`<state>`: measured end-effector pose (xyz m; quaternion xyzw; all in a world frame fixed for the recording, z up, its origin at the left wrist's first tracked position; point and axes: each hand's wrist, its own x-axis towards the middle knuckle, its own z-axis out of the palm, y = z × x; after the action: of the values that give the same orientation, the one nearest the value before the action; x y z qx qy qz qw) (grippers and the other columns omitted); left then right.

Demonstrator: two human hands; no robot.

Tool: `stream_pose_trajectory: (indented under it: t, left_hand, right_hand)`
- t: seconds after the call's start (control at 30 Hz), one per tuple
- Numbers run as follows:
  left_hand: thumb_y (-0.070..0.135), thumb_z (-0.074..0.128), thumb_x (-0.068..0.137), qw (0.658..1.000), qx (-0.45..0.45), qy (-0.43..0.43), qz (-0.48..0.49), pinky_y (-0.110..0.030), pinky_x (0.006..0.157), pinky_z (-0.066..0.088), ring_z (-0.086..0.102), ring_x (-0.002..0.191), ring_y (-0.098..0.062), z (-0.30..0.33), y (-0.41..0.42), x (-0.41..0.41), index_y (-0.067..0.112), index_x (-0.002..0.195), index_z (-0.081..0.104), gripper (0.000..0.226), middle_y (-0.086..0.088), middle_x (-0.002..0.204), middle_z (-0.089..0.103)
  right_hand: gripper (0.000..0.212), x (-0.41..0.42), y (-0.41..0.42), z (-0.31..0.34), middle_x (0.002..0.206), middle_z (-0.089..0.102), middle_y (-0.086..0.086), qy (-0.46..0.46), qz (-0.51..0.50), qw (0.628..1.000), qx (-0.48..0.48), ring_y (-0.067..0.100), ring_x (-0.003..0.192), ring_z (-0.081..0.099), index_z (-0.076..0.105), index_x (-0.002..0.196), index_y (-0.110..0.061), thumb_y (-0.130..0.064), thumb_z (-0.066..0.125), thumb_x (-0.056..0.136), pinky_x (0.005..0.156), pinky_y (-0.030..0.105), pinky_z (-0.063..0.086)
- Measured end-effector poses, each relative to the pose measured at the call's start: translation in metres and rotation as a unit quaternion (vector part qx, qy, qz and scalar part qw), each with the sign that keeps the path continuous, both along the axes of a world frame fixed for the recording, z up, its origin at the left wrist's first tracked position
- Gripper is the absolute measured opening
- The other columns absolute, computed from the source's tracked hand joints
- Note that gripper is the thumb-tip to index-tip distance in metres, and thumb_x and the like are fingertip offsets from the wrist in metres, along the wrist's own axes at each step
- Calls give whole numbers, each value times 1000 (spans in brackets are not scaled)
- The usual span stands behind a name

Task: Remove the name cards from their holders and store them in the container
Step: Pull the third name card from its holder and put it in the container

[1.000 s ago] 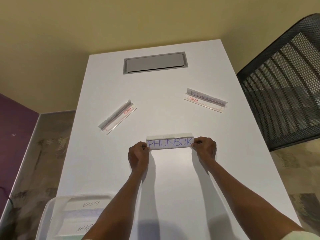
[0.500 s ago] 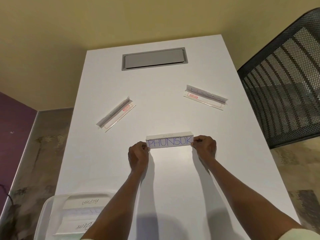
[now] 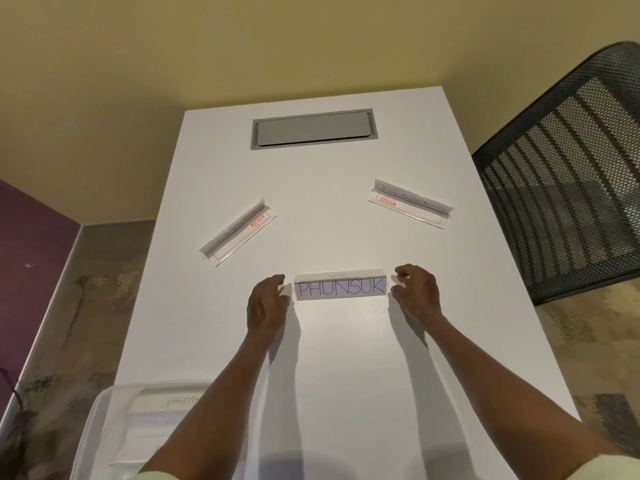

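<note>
A name card reading PHUNSUK (image 3: 341,288) stands upright in its clear holder at the middle of the white table (image 3: 346,375). My left hand (image 3: 266,301) sits just off its left end and my right hand (image 3: 415,289) just off its right end. The fingers of both are loosely curled, a small gap from the card, and hold nothing. Two more holders with cards lie flat: one at the left (image 3: 239,233), one at the right (image 3: 410,206). A clear plastic container (image 3: 100,414) at the near left corner holds several cards, partly hidden by my left forearm.
A grey cable hatch (image 3: 313,128) is set into the far end of the table. A black mesh chair (image 3: 568,174) stands close to the right edge. The floor lies beyond the left edge, and a yellow wall is behind.
Both hands pinched the ends of the PHUNSUK card holder before; now they have let go and drawn slightly outward. The holder stays in place.
</note>
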<state>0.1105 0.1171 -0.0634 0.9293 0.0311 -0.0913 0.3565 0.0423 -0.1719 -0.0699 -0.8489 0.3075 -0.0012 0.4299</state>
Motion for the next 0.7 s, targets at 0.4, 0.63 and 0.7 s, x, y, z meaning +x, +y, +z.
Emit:
stream_pose_trajectory:
  t: [0.4, 0.63, 0.7]
  left_hand:
    - [-1, 87, 39, 938, 163, -47, -303, -38, 53, 56, 66, 75, -36, -3, -2, 26, 6, 110, 58, 77, -18, 83, 66]
    - [8, 76, 66, 932, 194, -50, -304, -43, 78, 52, 61, 98, -37, 9, -16, 36, 3, 111, 65, 47, -21, 100, 66]
    - [12, 78, 66, 931, 204, -46, -300, -42, 79, 53, 62, 95, -36, 9, -18, 40, 6, 113, 67, 49, -21, 99, 65]
  right_hand:
    - [56, 17, -8, 1, 102, 69, 15, -14, 303, 921, -244, 40, 92, 60, 64, 111, -2, 2, 79, 57, 68, 43, 50]
    - [60, 27, -6, -1, 69, 65, 3, -11, 371, 863, -343, 29, 58, 60, 70, 85, -10, -7, 90, 28, 42, 29, 41]
    - [56, 29, -6, -1, 66, 64, 3, -10, 379, 857, -349, 28, 56, 59, 69, 82, -11, -8, 90, 30, 41, 28, 39]
